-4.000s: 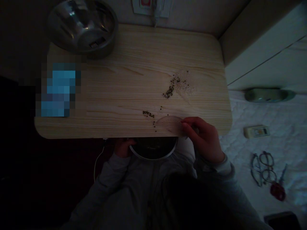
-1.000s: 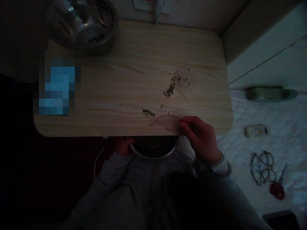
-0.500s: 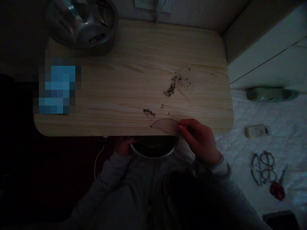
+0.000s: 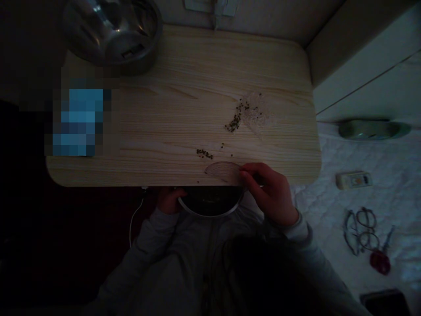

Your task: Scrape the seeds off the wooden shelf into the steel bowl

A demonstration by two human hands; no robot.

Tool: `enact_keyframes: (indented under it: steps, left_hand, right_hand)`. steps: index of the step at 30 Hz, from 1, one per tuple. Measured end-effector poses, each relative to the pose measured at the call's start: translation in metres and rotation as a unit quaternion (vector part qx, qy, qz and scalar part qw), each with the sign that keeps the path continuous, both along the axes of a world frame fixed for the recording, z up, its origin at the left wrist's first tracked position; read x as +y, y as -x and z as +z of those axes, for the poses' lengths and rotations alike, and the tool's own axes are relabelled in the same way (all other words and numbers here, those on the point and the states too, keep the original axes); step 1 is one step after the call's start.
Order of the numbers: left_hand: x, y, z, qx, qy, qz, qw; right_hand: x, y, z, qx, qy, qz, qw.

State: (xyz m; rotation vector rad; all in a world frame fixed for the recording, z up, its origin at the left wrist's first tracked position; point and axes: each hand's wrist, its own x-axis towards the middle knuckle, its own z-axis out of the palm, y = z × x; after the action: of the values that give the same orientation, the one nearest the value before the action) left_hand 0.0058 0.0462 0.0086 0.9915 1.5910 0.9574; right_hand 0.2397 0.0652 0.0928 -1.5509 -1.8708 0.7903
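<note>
My right hand (image 4: 270, 192) pinches a clear half-round plastic piece (image 4: 222, 171) that lies on the near edge of the wooden table (image 4: 184, 87). Small dark seeds (image 4: 204, 153) lie just beyond that piece, and a second cluster of seeds (image 4: 234, 123) sits farther back beside a patch of pale grains (image 4: 257, 112). My left hand (image 4: 167, 201) grips the rim of a dark round bowl (image 4: 210, 202) held below the table edge, under the plastic piece.
A metal bowl (image 4: 112, 30) stands at the table's back left, with a blurred blue patch (image 4: 80, 120) in front of it. To the right on a white quilt lie glasses (image 4: 358, 230), a small white device (image 4: 353, 180) and a green dish (image 4: 373, 130). A white cabinet (image 4: 368, 66) stands at back right.
My right hand has slid the plastic piece a little to the left along the table's near edge. The left hand and the bowl have stayed put.
</note>
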Motion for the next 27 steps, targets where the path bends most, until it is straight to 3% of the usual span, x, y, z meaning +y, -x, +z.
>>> enact_keyframes:
  steps: [6, 17, 27]
  left_hand:
    - [0.002, 0.012, 0.001, 0.082, -0.046, -0.080, 0.992]
    - [-0.001, 0.006, -0.004, 0.060, -0.029, -0.061, 0.996]
    - [0.002, 0.006, 0.003, 0.120, -0.097, -0.105, 0.982]
  right_hand:
    - [0.000, 0.004, 0.001, -0.014, -0.007, 0.009, 1.000]
    - [0.001, 0.008, 0.007, -0.028, -0.021, 0.026, 0.999]
    - [-0.001, 0.011, 0.008, -0.038, -0.039, 0.089, 0.995]
